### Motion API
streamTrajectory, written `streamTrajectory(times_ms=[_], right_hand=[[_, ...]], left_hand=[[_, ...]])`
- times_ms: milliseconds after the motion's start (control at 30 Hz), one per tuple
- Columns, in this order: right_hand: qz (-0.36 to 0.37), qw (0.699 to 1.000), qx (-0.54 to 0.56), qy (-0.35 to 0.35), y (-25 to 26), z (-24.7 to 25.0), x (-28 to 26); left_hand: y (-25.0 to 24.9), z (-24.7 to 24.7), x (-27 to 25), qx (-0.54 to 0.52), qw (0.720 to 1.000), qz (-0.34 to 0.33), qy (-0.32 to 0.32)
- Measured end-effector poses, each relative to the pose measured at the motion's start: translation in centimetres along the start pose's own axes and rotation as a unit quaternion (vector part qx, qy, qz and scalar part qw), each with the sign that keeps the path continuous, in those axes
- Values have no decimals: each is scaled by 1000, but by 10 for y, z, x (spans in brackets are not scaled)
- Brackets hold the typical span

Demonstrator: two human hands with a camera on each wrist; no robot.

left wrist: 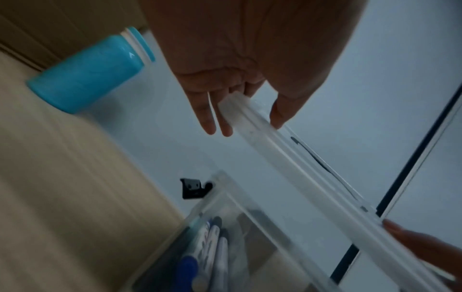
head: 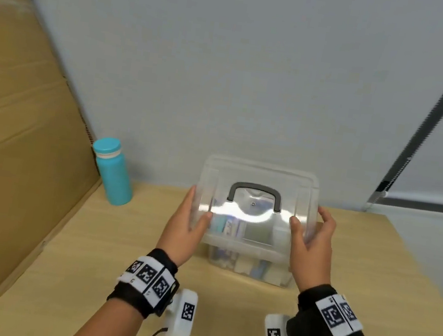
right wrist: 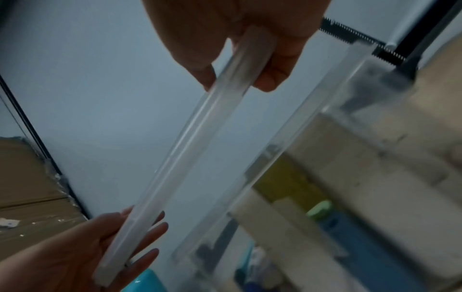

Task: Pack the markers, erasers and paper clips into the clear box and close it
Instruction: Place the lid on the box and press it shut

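Clear lid [head: 255,200], gripped at its ends by left hand [head: 185,228] and right hand [head: 312,241], hangs above the clear box [head: 247,264] at frame centre.

Box contents [head: 233,262] blurred behind lid [head: 258,198] — erasers, clips indistinguishable.

both hands [head: 187,228] [head: 313,242] hold the clear lid [head: 256,197] above the box [head: 246,267].

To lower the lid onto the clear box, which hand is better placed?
Neither alone. The left hand and right hand each grip one end of the lid, held above the clear box. Both should probably lower it together.
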State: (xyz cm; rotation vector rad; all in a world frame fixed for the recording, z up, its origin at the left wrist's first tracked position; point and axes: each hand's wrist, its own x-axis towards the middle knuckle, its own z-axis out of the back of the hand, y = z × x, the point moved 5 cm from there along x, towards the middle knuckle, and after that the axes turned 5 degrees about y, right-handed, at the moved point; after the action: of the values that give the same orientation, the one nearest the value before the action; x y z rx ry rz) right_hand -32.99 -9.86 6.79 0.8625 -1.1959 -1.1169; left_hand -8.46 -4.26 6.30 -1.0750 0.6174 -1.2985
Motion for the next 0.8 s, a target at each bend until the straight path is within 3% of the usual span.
streamTrajectory(times_ms=[233,367,500,633,800], right_hand=[[-83,972,-217,19,-30,24,24],[-157,966,-197,63,-40,19,43],[-211,957,-188,59,-50,21,65],[-189,954,-222,69,-63,16,70],[-133,934,-313,111,-63,8,69]], left_hand=[[-7,-42,26,68,996,48,25],[10,-47,36,109,984,132,44],[12,-48,44,161,976,129,71],[16,-49,55,204,964,121,117],[14,-48,69,257,956,107,95]])
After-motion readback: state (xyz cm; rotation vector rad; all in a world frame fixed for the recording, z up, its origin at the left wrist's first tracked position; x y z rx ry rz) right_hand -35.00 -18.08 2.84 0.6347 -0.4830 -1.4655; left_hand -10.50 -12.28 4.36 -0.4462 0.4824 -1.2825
